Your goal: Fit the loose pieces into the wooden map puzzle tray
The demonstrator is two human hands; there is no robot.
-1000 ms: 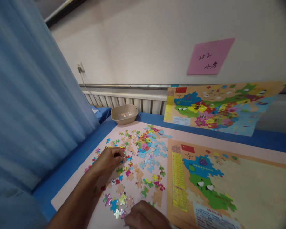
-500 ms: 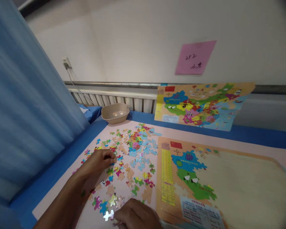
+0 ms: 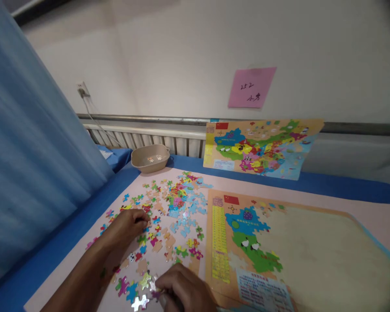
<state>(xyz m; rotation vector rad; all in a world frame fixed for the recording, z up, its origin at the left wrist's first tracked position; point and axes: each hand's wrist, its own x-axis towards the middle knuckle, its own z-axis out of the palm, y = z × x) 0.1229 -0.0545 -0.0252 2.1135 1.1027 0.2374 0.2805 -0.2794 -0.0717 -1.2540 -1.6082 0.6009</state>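
My left hand (image 3: 132,223) rests over the loose jigsaw pieces on the left, its fingers curled in. What they grip, if anything, is hidden. Closer to me, my right hand (image 3: 183,288) is bent with thumb and fingers together beside a pale puzzle piece (image 3: 152,284); its grasp is hidden too. A shiny white piece (image 3: 136,303), a blue piece (image 3: 132,293) and a purple one (image 3: 123,286) lie left of it. To the right is the partly filled map puzzle board (image 3: 219,242), with joined blue and green map parts on its left side.
Behind the board leans a full-colour reference map (image 3: 256,149). A beige basin (image 3: 149,160) with a few pieces in it stands at the back left. Many pieces cover the pink sheet (image 3: 68,264). A blue curtain (image 3: 35,151) hangs at left; a pink note (image 3: 251,88) is on the wall.
The view has turned, so the scene sits further left. My right hand has shifted slightly forward among the near pieces, towards the pale one. My left hand stays over the same pieces, still curled.
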